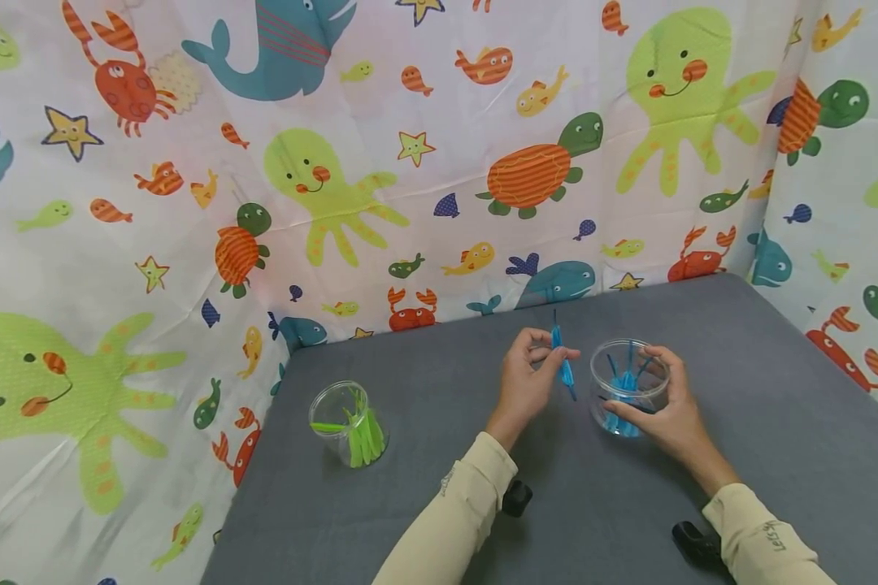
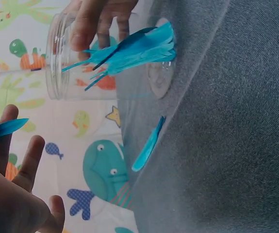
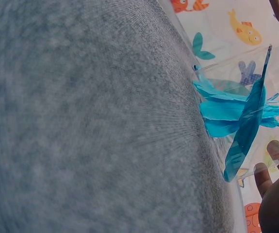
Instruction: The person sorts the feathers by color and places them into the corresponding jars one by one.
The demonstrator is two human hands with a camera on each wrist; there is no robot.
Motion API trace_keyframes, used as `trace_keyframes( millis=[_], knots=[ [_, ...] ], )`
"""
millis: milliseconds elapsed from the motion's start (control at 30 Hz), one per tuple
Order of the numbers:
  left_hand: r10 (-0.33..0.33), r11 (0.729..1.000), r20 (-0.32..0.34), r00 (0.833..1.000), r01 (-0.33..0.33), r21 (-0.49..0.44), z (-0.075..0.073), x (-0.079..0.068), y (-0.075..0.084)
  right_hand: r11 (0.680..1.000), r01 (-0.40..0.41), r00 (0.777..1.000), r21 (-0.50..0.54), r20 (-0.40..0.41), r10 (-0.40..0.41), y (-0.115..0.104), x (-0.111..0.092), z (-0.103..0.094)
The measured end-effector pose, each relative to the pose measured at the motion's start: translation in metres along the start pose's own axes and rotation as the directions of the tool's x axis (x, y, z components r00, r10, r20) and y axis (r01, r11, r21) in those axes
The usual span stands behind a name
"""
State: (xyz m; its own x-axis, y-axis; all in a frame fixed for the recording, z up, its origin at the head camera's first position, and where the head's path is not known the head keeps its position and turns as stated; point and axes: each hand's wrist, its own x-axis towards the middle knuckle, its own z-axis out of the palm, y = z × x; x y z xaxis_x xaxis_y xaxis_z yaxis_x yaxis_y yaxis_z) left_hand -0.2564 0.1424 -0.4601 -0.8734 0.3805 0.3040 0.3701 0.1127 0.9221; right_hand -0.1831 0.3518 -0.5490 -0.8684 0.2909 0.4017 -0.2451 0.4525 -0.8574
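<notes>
My left hand [image 1: 530, 378] pinches a slim blue feather-like piece [image 1: 557, 337] between thumb and fingers, left of a clear jar. In the left wrist view, the tip of that piece [image 2: 12, 127] shows beyond the fingers. A similar blue piece [image 2: 148, 148] lies on the grey table near the jar. My right hand [image 1: 669, 414] grips the clear jar [image 1: 601, 410] from its right side, thumb in front and fingers at the rim. Several blue pieces [image 1: 623, 396] stand inside, thin dark stems upward. The right wrist view shows the blue bunch [image 3: 226, 114] through the clear wall.
Farther left on the grey table [image 1: 424, 406] stands a second clear jar [image 1: 329, 396] holding several green pieces [image 1: 366, 439]. Behind and at both sides hangs a white curtain [image 1: 380, 106] printed with sea animals. Black wrist devices [image 1: 515, 498] sit under the sleeves.
</notes>
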Motion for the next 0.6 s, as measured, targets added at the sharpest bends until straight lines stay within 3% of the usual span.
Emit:
trace_keyframes(
  millis=[433, 600],
  knots=[
    [0.029, 0.999, 0.032, 0.999, -0.03, 0.031, 0.018, 0.011, 0.011, 1.0, 0.005, 1.0, -0.01, -0.001, -0.005, 0.001, 0.0, 0.001],
    [0.016, 0.995, 0.027, 1.0, -0.018, 0.096, 0.029, 0.014, 0.015, 1.0, 0.005, 1.0, -0.012, -0.003, -0.005, 0.001, 0.0, 0.0]
  ],
)
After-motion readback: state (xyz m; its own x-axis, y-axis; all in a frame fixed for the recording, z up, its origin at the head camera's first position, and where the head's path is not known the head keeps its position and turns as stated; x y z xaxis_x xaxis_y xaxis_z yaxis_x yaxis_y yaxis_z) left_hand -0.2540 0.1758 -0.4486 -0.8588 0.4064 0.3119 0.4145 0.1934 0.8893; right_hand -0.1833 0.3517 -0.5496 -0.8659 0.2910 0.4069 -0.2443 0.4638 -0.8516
